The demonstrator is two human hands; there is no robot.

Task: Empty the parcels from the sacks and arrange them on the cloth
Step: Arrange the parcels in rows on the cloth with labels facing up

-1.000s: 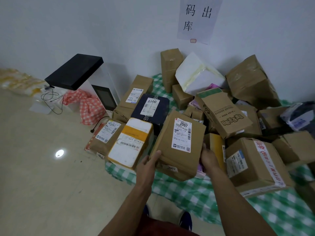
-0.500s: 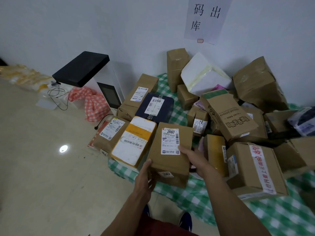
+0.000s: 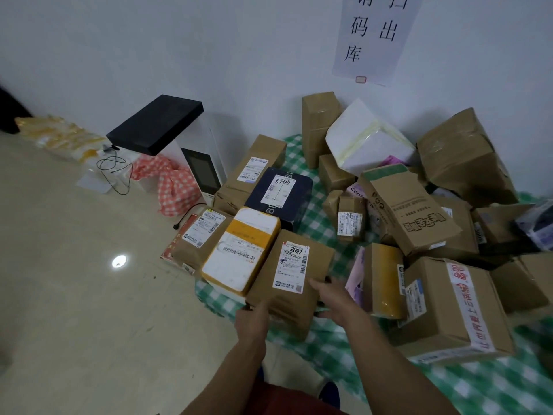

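Brown paper-wrapped parcel labelled 2097 (image 3: 294, 283) at the left edge of the green-checked cloth (image 3: 315, 220): left hand (image 3: 251, 320) grips its near corner, fingers curled; right hand (image 3: 336, 304) touches its side, fingers straight.

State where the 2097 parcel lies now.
The 2097 parcel sits lower centre in the head view, on the checked cloth, right of the yellow-and-white parcel.

There are over a dozen brown cardboard parcels (image 3: 317, 259), one white parcel (image 3: 365, 139), one navy box (image 3: 300, 199), one yellow-and-white parcel (image 3: 239, 265) and one green checked cloth (image 3: 478, 384).
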